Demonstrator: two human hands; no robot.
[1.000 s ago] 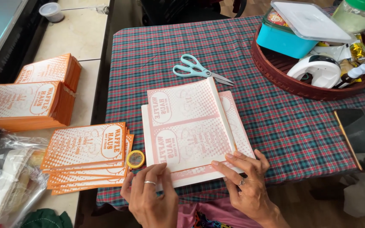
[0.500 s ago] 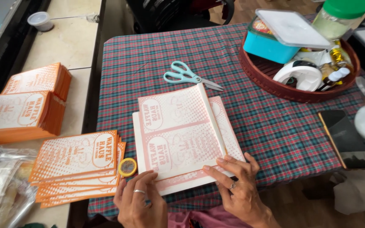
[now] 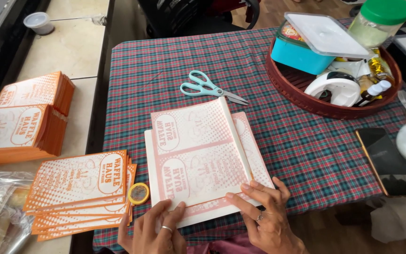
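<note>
Hands on a pale pink printed sheet stack, lying face-down on the plaid tablecloth near the front table edge. Left hand flat, fingers spread, pinning the near-left corner; nothing gripped. Right hand flat too, fingertips pressing the near-right edge beside a raised fold ridge running down the sheet. Step in hand, by the look: squaring or creasing the sheet along that fold. Next move likely calls for even pressure run along the ridge, with the left hand holding the stack against sliding on the cloth. Tape roll just beside the left corner, within reach. Teal scissors lying beyond the sheet's far edge, apart from it. Orange folded cartons fanned at left, overhanging the table edge.
</note>
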